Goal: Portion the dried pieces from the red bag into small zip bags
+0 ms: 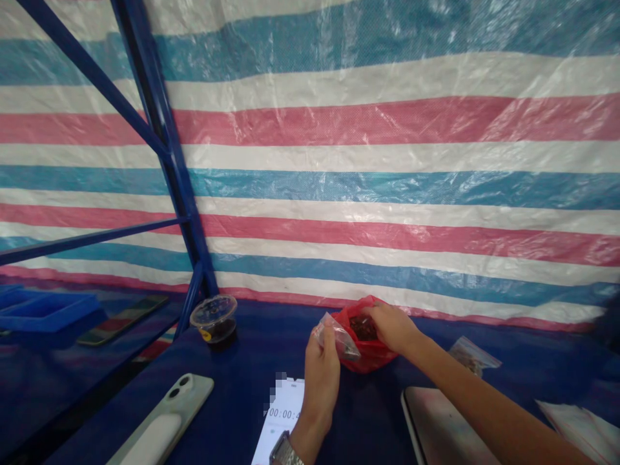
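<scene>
My left hand (322,368) is closed on a small clear plastic bag (339,339), held up over the blue table. My right hand (390,326) reaches into a red plastic bag (361,358) holding dark small pieces, fingers pinched inside its mouth. What the fingers hold is hidden. The two bags touch each other near the back of the table. A watch sits on my left wrist.
A lidded clear cup (214,318) stands at left by a blue post (167,148). A pale phone (162,420) lies at front left, a timer screen (281,416) under my left arm. A tablet (445,426), another clear bag (469,355), blue tray (43,310). Striped tarp behind.
</scene>
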Demonstrator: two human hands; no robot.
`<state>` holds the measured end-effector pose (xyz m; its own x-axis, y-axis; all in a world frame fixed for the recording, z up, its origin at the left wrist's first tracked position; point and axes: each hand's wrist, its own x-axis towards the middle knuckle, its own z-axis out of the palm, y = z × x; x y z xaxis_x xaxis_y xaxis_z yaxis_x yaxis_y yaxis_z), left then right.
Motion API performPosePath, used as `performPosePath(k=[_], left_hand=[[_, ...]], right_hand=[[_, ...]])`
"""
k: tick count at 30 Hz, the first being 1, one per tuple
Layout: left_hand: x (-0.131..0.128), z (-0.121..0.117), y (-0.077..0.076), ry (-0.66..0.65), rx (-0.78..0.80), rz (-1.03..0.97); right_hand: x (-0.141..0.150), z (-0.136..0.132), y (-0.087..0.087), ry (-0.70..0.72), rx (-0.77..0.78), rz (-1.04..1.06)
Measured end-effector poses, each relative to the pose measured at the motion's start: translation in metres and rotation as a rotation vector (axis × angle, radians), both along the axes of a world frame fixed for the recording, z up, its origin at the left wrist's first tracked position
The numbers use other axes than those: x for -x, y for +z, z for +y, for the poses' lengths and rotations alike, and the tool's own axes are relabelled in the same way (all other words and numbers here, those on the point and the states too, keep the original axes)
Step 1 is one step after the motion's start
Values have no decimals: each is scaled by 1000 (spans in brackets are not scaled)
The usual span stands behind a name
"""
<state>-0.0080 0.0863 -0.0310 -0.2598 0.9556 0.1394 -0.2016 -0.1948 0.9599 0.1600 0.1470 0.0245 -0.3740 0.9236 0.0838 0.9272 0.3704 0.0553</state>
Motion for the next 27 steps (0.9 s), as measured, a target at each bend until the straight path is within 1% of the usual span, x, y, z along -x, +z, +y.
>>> performPosePath(k=[2, 5, 8, 11, 16, 21, 24, 27], left_hand=[[1, 3, -6, -2, 55, -64], [3, 7, -12, 4, 100, -121], [5, 6, -14, -1, 111, -118], [5, 4, -12, -23, 92, -127], [5, 1, -9, -28, 83, -192], [8, -1, -8, -74, 114, -243], [12, 0, -7, -52, 83, -137], [16, -3, -3, -78, -33, 97]], right_hand=[[-1, 4, 0, 26, 11, 14], [1, 9, 2, 22, 17, 29], [2, 13, 2, 27, 13, 51], [-1, 16, -1, 84, 25, 106], [-2, 18, -13, 183, 121, 265], [0, 13, -18, 226, 265, 494], [-4, 8, -18, 232, 344, 648], [-11, 3, -17, 215, 374, 787]])
